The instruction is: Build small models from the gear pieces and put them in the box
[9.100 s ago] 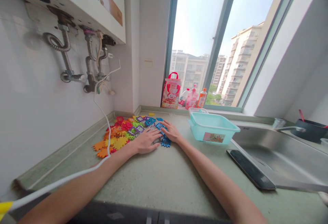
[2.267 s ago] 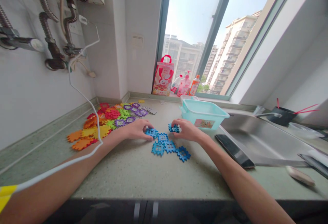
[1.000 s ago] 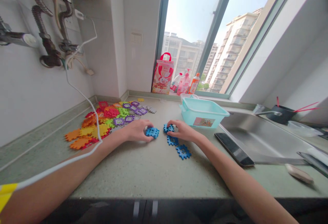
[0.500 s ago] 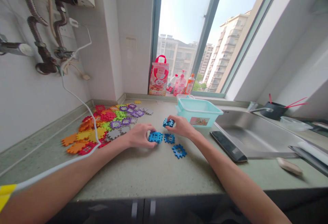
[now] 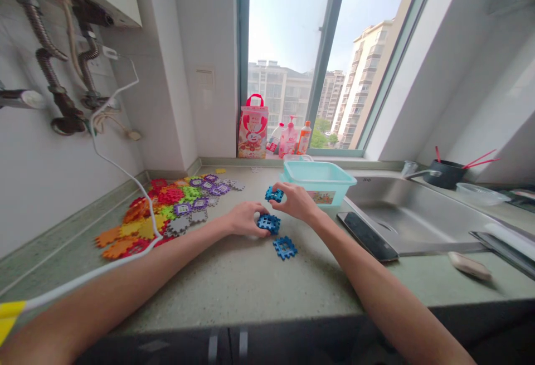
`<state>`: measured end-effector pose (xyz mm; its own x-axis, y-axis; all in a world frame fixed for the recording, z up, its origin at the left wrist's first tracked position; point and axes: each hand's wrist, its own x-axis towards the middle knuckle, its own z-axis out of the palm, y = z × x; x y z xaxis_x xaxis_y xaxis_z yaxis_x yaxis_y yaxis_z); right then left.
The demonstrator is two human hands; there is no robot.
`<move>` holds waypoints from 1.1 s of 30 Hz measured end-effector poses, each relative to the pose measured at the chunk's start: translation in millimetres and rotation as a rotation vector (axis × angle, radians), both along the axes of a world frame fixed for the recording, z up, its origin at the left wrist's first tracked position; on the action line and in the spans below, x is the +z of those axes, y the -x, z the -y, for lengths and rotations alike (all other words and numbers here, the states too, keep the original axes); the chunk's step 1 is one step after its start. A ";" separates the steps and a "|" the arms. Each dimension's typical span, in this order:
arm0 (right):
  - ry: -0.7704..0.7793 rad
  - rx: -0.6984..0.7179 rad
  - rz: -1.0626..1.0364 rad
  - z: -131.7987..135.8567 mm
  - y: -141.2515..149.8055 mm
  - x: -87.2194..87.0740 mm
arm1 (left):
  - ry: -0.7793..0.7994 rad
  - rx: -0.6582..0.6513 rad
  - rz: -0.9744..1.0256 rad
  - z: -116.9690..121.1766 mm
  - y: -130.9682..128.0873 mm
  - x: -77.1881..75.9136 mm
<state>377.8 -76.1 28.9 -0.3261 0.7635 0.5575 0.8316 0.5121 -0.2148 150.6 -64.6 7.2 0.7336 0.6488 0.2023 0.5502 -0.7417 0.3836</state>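
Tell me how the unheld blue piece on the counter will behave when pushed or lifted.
The blue piece looks thin, with gaps in its middle, so it is probably light. Its flat, even outline suggests it is stiff rather than floppy. Lying flat on the counter, it would likely slide when pushed, not roll or tip.

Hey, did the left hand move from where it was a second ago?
Yes, the left hand, holding blue pieces, has moved right, closer to the sink.

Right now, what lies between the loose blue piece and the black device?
In the head view, the right forearm crosses between the loose blue piece and the black device; bare counter shows beside the piece.
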 end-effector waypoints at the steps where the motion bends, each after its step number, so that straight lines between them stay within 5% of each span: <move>1: -0.006 0.024 -0.005 1.0 0.8 0.7 | 0.006 -0.002 -0.006 -1.0 1.7 0.6; 8: -0.053 0.251 -0.126 15.6 17.6 4.1 | 0.009 0.046 0.002 0.0 45.5 1.7; 14: -0.017 0.404 -0.216 24.5 45.5 -13.8 | 0.038 0.066 0.061 9.9 63.0 -1.3; 19: 0.186 0.388 -0.040 25.3 55.6 -23.9 | 0.031 0.097 0.058 7.7 61.5 -4.4; 25: 0.224 0.403 -0.018 26.4 49.6 -20.7 | 0.046 0.028 0.051 5.5 70.9 3.9; 33: 0.249 0.417 0.004 28.1 52.4 -21.0 | 0.310 0.087 -0.043 -5.4 108.9 17.5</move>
